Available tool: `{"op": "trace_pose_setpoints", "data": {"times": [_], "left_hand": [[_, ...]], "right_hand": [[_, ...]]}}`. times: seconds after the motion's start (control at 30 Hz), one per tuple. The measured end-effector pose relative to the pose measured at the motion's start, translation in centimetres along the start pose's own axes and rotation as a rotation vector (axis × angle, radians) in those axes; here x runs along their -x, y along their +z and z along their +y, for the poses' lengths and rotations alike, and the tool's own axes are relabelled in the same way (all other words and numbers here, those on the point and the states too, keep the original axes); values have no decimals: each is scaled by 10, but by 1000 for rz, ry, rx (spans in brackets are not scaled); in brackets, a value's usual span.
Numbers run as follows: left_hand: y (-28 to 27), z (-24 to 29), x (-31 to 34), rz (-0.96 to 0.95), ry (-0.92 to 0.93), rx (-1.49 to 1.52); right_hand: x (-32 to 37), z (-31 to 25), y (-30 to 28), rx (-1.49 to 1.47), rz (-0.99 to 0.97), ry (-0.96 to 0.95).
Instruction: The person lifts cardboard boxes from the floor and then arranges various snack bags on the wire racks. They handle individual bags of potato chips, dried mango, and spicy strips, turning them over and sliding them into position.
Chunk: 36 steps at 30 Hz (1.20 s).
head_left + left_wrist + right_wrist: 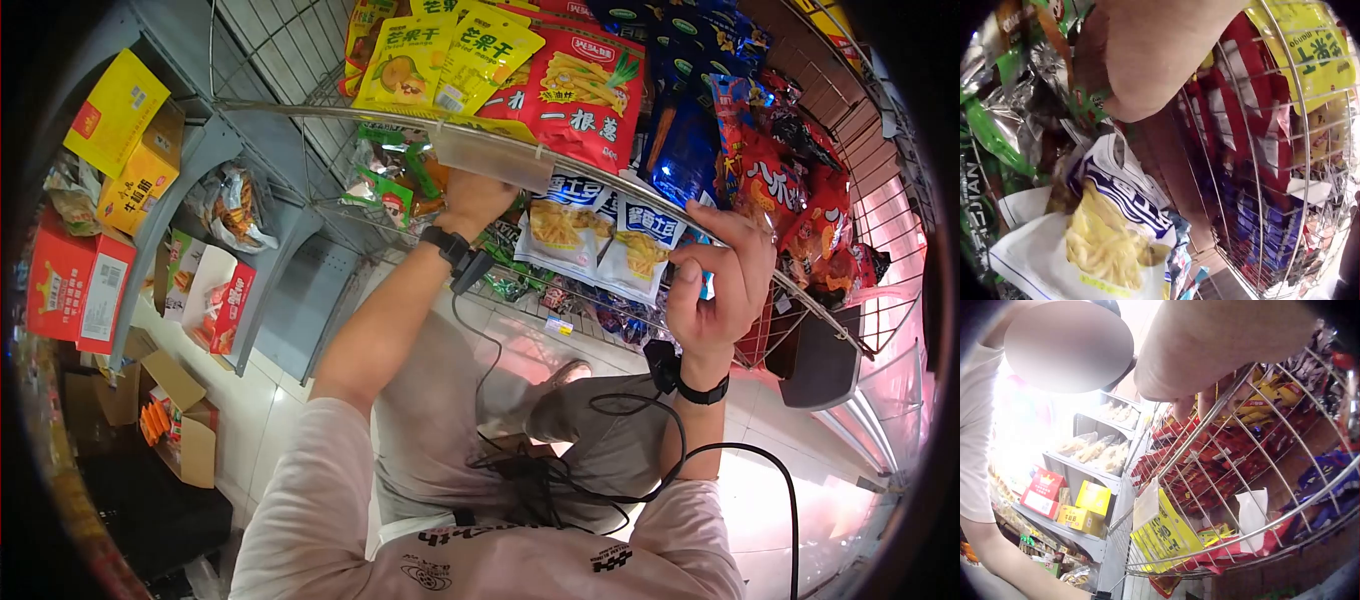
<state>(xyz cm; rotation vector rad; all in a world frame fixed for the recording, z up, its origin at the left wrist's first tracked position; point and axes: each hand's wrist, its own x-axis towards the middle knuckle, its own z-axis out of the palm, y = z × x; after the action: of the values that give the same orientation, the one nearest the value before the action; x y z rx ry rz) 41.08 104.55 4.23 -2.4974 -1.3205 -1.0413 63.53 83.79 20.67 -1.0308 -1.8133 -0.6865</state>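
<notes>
My left hand (478, 198) reaches under the upper wire basket's front, among green snack packets (385, 175) and the white potato snack bags (567, 225). Its fingers are hidden behind the label strip (490, 155) in the head view. In the left wrist view the hand (1147, 56) is over green and silver packets (1016, 125), just above a white bag with a blue-lettered band (1116, 231). My right hand (725, 275) holds the upper basket's wire rim (815, 300), fingers bent over it, with the thumb on the outer side beside a potato snack bag (640, 240).
Yellow dried mango packets (400, 60), a red bag (585, 95) and blue packets (680, 130) fill the upper basket. Grey shelves (190, 180) with boxed snacks stand at left. An open carton (185, 430) sits on the floor; black cables (560, 480) hang over the lap.
</notes>
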Motion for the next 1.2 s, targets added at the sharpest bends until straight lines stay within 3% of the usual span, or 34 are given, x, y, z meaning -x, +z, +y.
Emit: {"op": "trace_pose_setpoints", "data": {"times": [0.27, 0.33, 0.4, 0.47, 0.57, 0.6, 0.7, 0.73, 0.83, 0.93, 1.07, 1.13, 1.2], "left_hand": [[61, -99, 38, -173, -133, -132], [50, -90, 34, -192, -171, -135], [45, -85, 31, -216, -208, -130], [49, -82, 32, -168, -189, 2], [25, -59, 22, -222, -259, 43], [19, -54, 19, -223, -265, 38], [13, -43, 16, -131, -343, 195], [5, -35, 14, -134, -351, 194], [1, -16, 13, -89, -357, 344], [-1, 7, 5, -102, -251, 397], [-8, 44, 4, -58, -194, 538], [-4, 52, 3, -197, -225, 639], [-10, 63, 3, -262, -311, 763]], "right_hand": [[4, -3, -2, -64, 21, 26], [14, -4, -3, -156, 103, 14], [11, -13, -3, -153, 64, -35], [14, -18, 7, -346, -96, -113], [20, -23, 37, -444, -368, 30], [25, -22, 47, -452, -369, 28], [38, -3, 69, -449, -828, 313], [43, 6, 77, -455, -836, 312], [61, 34, 98, -504, -1019, 591], [97, 54, 126, -708, -867, 695], [119, 51, 133, -727, -816, 766], [123, 54, 132, -695, -836, 834], [124, 56, 132, -927, -740, 1017]]}}
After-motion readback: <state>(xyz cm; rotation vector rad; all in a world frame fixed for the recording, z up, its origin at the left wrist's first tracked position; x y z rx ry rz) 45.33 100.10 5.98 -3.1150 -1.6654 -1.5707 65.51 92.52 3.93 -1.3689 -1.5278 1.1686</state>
